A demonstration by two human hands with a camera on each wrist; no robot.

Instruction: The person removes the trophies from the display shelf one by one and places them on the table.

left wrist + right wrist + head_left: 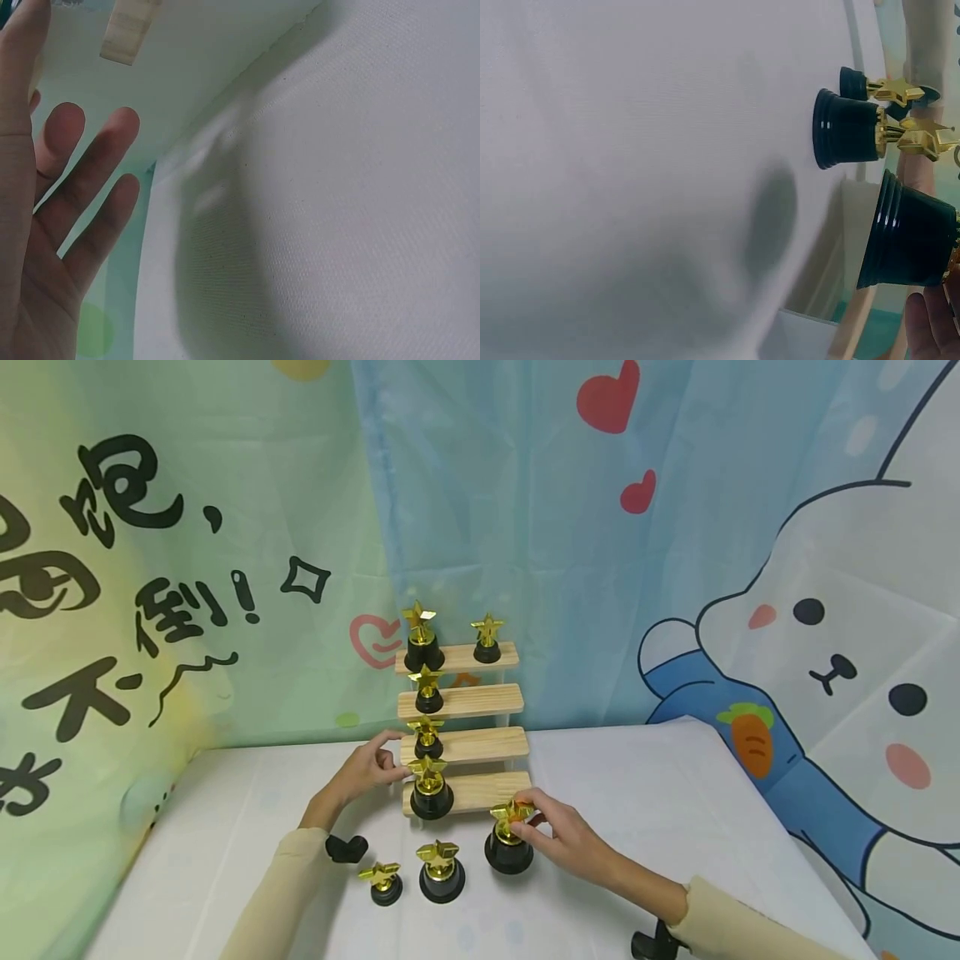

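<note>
My right hand pinches the gold star top of a trophy with a black base, in front of the stepped wooden stand. In the right wrist view that trophy's base is tilted, with a shadow on the cloth away from it. My left hand is at the stand's left side, fingertips right at the shelf ends and close to the lowest shelf's trophy. Its three visible fingers are spread and loosely extended in the left wrist view.
Two star trophies, a small one and a larger one, stand on the white tablecloth before the stand. Up the stand's left side are more trophies; another is at the top right. A printed curtain hangs behind.
</note>
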